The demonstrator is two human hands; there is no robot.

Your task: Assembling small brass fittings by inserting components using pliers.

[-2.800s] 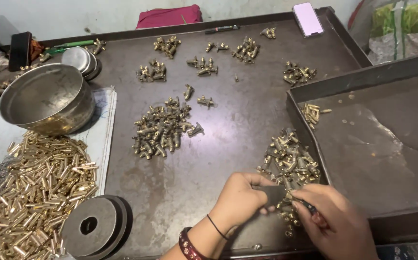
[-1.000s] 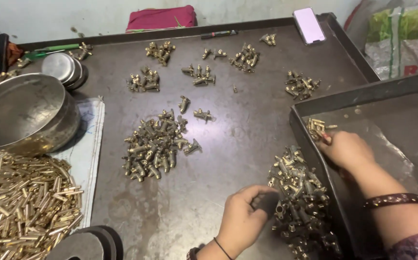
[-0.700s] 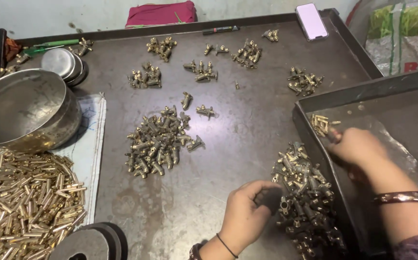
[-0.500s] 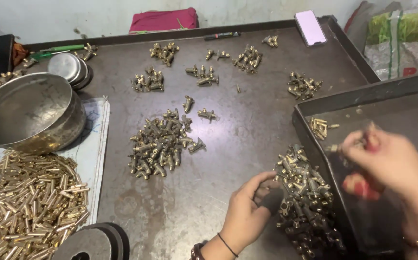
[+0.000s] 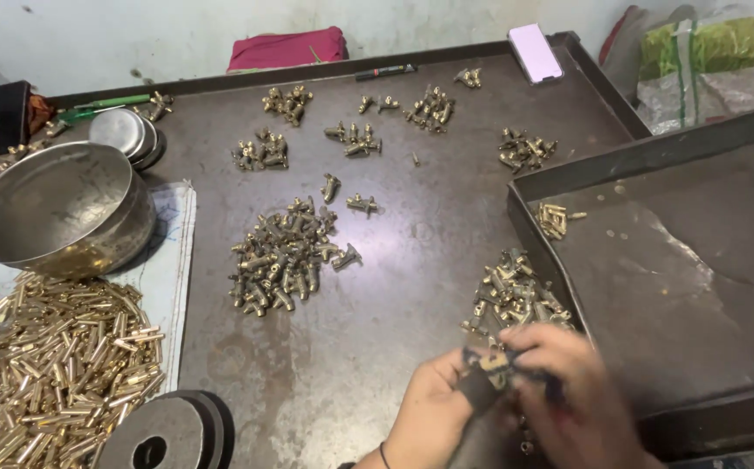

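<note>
Both hands meet at the bottom of the head view, just below a heap of small brass fittings (image 5: 516, 300) on the dark metal tray (image 5: 411, 252). My left hand (image 5: 433, 417) grips a small dark block-shaped tool (image 5: 479, 388). My right hand (image 5: 572, 404) pinches a brass fitting (image 5: 497, 363) against the top of that tool. The hands are blurred, so finer detail is lost. A few brass fittings (image 5: 553, 218) lie in the corner of a second, raised dark tray (image 5: 698, 287) at the right.
A larger pile of fittings (image 5: 286, 252) lies mid-tray, with several small clusters (image 5: 355, 135) farther back. A steel bowl (image 5: 60, 213), stacked lids (image 5: 125, 135), brass tubes (image 5: 55, 360) and a round metal disc (image 5: 164, 430) are at left. A phone (image 5: 536, 52) rests at the far edge.
My right hand has come back from the raised tray's corner to the left hand, and now holds a fitting against the dark tool. The left hand stayed by the heap.
</note>
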